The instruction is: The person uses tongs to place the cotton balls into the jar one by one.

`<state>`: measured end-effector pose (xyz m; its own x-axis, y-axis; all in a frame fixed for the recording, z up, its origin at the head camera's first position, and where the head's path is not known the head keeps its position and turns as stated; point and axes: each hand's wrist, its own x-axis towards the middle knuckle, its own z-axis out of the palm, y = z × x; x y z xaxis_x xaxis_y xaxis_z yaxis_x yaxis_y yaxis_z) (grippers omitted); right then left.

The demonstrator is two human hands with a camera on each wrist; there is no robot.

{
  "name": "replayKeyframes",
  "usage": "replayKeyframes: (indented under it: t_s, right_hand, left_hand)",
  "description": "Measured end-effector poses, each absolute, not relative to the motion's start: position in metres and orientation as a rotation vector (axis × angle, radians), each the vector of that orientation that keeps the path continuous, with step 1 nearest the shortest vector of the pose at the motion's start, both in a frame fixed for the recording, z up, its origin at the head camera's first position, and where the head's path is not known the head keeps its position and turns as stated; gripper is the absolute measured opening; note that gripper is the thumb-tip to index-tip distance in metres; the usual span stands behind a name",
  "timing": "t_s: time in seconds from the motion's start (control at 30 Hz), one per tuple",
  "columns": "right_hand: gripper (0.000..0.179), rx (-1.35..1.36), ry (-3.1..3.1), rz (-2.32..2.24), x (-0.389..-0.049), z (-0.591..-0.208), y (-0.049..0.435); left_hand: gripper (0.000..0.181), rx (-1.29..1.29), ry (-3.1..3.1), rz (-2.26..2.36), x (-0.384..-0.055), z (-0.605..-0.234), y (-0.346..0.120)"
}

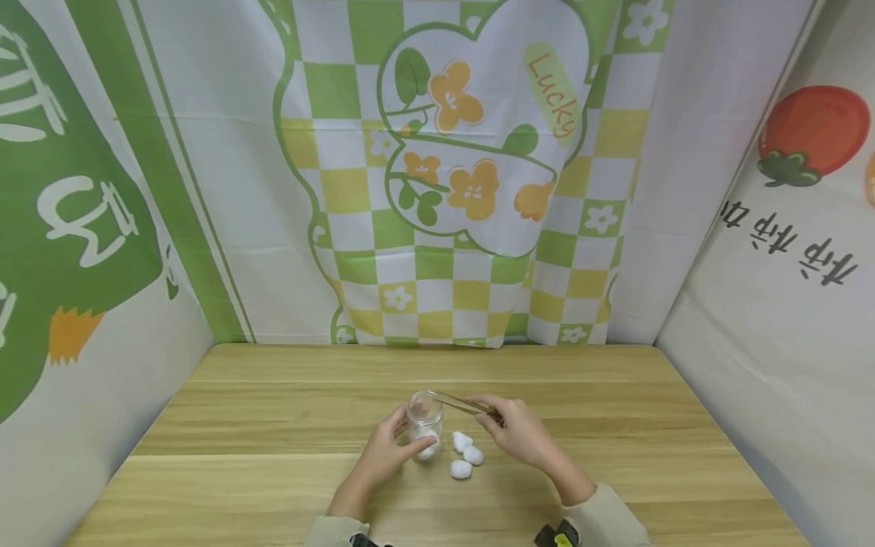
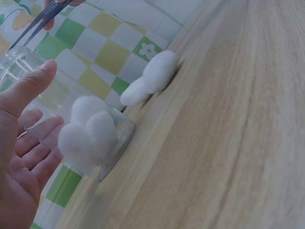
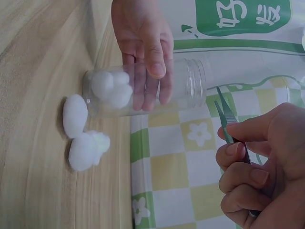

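Observation:
A clear, open-topped jar (image 1: 425,410) stands upright on the wooden table. My left hand (image 1: 384,453) grips its side, thumb across the front and fingers behind. White cotton balls (image 3: 112,89) lie at the bottom of the jar. Metal tweezers (image 3: 223,119) are pinched between the thumb and fingers of my right hand (image 1: 525,434). Their tips reach the jar's mouth, slightly apart with nothing between them. Three loose cotton balls (image 1: 461,469) lie on the table just right of the jar, between the two hands.
The wooden table (image 1: 273,410) runs back to a checked green, yellow and white cloth (image 1: 437,296). Printed cloth walls (image 1: 786,319) rise along the left and right sides. Each wrist carries a dark strap or mount near the sleeve (image 1: 604,520).

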<state>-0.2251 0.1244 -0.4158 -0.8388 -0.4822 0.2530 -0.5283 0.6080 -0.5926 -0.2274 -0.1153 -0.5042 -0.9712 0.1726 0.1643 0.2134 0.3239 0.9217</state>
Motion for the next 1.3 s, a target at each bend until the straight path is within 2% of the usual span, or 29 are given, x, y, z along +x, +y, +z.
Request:
replayKeyframes:
  t_s: [0.47,1.3]
  right_hand:
    - [0.032,0.798,-2.766,1.071,-0.232,-0.42,0.135]
    - [0.031,0.882,-2.816,1.003,-0.234,-0.442,0.15]
  left_hand:
    - [0.077,-0.348,-2.525,-1.795,-0.227,-0.503,-0.115]
    - [0.077,-0.317,-2.527,-1.804,-0.228,-0.504,-0.113]
